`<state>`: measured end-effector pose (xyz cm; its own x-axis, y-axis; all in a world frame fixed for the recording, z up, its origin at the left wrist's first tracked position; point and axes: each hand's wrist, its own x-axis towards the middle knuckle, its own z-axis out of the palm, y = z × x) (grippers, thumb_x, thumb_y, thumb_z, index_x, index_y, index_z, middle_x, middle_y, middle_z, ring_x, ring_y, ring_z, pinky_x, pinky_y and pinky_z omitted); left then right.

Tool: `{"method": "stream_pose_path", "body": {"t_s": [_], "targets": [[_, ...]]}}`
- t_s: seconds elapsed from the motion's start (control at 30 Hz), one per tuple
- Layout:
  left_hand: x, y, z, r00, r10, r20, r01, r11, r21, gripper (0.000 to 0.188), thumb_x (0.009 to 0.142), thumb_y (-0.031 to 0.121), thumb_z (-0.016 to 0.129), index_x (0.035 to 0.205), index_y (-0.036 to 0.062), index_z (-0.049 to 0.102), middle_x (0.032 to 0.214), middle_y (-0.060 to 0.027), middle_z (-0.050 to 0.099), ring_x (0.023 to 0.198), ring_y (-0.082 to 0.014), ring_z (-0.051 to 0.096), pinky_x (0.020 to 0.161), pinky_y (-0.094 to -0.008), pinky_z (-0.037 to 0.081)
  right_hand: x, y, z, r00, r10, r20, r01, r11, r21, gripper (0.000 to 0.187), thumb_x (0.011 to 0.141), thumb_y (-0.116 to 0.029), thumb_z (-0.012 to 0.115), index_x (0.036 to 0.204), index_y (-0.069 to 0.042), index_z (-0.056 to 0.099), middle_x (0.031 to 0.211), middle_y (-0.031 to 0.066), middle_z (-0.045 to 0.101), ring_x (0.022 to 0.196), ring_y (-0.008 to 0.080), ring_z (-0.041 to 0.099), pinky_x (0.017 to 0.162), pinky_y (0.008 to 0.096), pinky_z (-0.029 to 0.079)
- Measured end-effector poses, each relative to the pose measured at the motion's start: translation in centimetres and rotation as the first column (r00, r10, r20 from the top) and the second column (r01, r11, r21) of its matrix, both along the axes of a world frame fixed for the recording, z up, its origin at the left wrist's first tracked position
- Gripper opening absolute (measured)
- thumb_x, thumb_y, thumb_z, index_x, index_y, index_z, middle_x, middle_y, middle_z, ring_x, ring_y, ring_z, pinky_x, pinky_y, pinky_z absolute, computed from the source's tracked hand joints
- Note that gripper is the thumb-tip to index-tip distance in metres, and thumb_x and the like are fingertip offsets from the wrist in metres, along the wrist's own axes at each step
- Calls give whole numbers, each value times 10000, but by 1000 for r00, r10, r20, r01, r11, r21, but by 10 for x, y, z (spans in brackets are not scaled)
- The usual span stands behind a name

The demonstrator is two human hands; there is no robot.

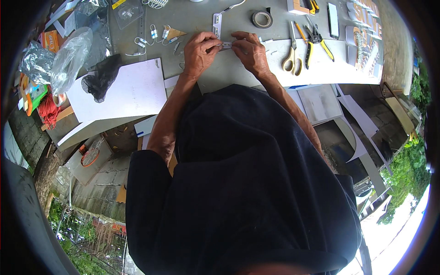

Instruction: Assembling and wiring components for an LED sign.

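Between the fingertips of both hands lies a small white module with wire ends, which looks like an LED module. My left hand pinches its left end, thumb and fingers pressed together. At its right end my right hand closes in a similar pinch. Just beyond them, a pale strip with small modules points away from me, and a wire leads off its far end. Several more white modules joined by wires lie to the left, beside a small brown triangular piece.
Right of my hands lie black tape, scissors, yellow-black wire strippers and a phone. A white sheet runs along the table's near right edge. Clear plastic bags and a white board crowd the left.
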<state>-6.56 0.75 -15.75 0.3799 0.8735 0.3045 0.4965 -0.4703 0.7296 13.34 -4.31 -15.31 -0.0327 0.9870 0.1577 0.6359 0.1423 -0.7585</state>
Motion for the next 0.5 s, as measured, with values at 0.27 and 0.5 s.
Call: {"method": "stream_pose_path", "body": {"t_s": [0.27, 0.5], "targets": [[0, 0, 0, 1000, 0, -12, 0, 1000, -10, 186, 717, 80, 842, 891, 118, 791, 962, 2, 693, 858, -185, 670, 740, -330, 545, 1, 0, -2, 1000, 0, -11, 0, 1000, -8, 112, 837, -78, 752, 944, -49, 738, 1233, 25, 674, 1091, 249, 623, 917, 381, 534], [0, 0, -2, 1000, -5, -1, 5, 1000, -30, 193, 716, 82, 847, 898, 120, 795, 962, 3, 694, 842, -182, 672, 732, -327, 544, 2, 0, 0, 1000, 7, -23, -7, 999, 34, 155, 817, -57, 757, 966, -44, 715, 1175, 63, 682, 1053, 294, 623, 896, 405, 531]]}}
